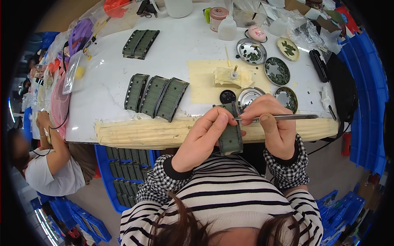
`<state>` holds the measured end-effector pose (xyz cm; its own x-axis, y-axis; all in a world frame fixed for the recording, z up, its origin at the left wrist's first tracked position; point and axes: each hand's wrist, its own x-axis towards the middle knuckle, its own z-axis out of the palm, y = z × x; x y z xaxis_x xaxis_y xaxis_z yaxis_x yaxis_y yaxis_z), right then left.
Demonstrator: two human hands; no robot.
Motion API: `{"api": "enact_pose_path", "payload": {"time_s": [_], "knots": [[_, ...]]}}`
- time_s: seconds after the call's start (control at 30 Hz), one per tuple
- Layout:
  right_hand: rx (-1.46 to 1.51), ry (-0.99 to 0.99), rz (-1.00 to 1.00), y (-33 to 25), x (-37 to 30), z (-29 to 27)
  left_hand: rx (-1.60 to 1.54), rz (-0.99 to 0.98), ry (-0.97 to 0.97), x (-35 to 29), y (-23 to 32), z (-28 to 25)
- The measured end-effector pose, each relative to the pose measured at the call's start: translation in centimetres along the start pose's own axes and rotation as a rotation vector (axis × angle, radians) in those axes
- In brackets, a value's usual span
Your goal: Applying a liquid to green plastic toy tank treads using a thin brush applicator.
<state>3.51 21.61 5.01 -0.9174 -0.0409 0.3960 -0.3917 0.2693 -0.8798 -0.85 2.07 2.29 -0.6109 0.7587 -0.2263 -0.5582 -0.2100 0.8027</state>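
My left hand (197,141) is closed around a dark green ribbed plastic piece (231,141), held upright just above the table's near edge. My right hand (277,131) pinches metal tweezers (297,117), whose tip reaches the upper part of that piece, close to my left thumb. Whether the tip grips anything is too small to tell. Just beyond my hands are a small black round cup (227,97) and a metal dish (246,98), partly hidden by my right hand. Similar green pieces stand on the white table to the left, a group of three (156,96) and a pair (140,44) farther back.
Round dishes (277,71) of small green bits stand at right, near a tape-wrapped block (227,78) with a small upright post. A white bottle (227,28) stands behind. Beneath the table's left side, a blue crate (107,172) holds many green pieces. A co-worker (57,172) sits at left.
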Motion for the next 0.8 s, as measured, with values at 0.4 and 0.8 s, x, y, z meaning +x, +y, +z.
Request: {"api": "enact_pose_path", "payload": {"time_s": [0.4, 0.8], "knots": [[-0.159, -0.079, -0.175, -0.1, -0.5, 0.7, -0.159, 0.005, -0.018, -0.3, 0.3, 0.2], [-0.344, -0.178, -0.306, -0.8, -0.7, 0.7, -0.263, -0.021, 0.073, -0.2, -0.4, 0.0]]}}
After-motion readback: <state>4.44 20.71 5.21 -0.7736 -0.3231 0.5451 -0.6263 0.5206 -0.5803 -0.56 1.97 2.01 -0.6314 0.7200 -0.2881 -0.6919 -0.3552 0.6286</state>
